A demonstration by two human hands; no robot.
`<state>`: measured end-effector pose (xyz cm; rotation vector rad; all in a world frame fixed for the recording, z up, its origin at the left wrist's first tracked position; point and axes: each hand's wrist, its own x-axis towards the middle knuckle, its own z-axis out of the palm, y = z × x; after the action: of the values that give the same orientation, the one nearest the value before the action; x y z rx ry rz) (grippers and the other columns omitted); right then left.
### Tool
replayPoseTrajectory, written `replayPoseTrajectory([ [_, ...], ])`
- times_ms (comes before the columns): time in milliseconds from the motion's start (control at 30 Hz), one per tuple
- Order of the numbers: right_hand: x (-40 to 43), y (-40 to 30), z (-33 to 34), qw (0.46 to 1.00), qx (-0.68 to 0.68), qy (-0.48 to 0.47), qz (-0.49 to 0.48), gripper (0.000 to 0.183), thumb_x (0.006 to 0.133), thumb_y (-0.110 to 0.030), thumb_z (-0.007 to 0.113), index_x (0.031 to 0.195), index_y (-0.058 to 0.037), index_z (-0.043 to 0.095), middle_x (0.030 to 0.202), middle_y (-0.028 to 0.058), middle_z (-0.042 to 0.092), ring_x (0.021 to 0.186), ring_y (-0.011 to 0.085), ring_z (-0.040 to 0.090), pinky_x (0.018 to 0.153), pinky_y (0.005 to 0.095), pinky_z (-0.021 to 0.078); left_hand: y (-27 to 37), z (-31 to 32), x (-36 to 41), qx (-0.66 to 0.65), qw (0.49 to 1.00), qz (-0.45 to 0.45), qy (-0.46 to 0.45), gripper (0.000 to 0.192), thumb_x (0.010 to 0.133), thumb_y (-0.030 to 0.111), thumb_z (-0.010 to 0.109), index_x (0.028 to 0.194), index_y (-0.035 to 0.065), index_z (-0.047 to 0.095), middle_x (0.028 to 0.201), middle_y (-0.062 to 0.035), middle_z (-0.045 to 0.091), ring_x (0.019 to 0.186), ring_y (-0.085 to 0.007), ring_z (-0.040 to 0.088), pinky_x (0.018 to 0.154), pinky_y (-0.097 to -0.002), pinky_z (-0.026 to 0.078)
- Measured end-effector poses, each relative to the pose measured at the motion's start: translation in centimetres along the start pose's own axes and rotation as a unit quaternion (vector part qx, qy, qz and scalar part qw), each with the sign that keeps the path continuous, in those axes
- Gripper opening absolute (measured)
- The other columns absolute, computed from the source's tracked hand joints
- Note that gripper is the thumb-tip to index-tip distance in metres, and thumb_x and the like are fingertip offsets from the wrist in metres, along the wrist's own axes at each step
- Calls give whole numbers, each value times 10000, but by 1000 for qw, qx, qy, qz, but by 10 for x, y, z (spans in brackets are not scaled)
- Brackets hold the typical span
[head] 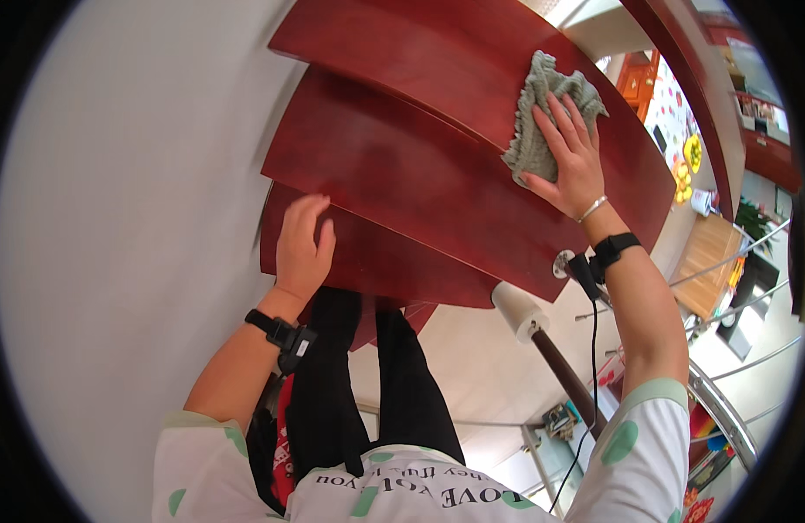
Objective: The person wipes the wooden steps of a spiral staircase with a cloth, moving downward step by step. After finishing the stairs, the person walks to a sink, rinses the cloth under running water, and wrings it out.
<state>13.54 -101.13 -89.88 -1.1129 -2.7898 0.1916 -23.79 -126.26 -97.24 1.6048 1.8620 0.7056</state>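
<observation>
Below me are reddish-brown wooden stair treads (402,163), curved at their outer ends. My right hand (572,157) lies spread on a grey-green cloth (539,124), pressing it flat on an upper tread near its outer end. The cloth is crumpled, with a ruffled edge. My left hand (304,242) is at the wall side, over the edge between two lower treads, its fingers slightly bent and holding nothing. Whether its fingertips touch the tread, I cannot tell. Both wrists wear black straps with small devices.
A plain pale wall (134,229) runs along the left. On the right are a dark post with a white sleeve (520,314), metal rails (722,405) and a hanging black cable (595,366). Far below stand a wooden board (706,265) and a yellow bowl (692,153) with fruit.
</observation>
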Motion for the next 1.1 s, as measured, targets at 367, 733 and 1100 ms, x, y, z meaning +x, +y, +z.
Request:
replayPoseTrajectory([
  [367, 3, -13, 17, 999, -21, 16, -36, 922, 720, -362, 795, 1543, -105, 468, 1635, 138, 381, 1520, 374, 322, 1223, 529, 257, -181, 96, -117, -89, 748, -647, -116, 1587, 644, 614, 916, 1599, 37, -213, 1684, -298, -129, 1556, -500, 91, 1215, -576, 285],
  [733, 38, -73, 62, 993, -107, 49, 24, 924, 814, -150, 803, 1587, -24, 312, 1637, 224, 324, 1529, 419, 281, 1220, 525, 266, -169, 191, -61, -47, 707, -655, -262, 1228, 742, 845, 675, 1608, 54, 311, 1536, -363, -410, 1425, -630, -307, 1082, -822, 213],
  [1100, 263, -211, 115, 979, -130, 154, 15, 561, 1027, -194, 449, 1519, 72, 406, 1614, 243, 381, 1502, 360, 361, 1223, 533, 279, -149, 184, -44, -32, 669, -731, -130, 1761, 523, 715, 923, 1530, 5, -335, 1650, -322, -222, 1548, -512, 91, 1249, -570, 221],
])
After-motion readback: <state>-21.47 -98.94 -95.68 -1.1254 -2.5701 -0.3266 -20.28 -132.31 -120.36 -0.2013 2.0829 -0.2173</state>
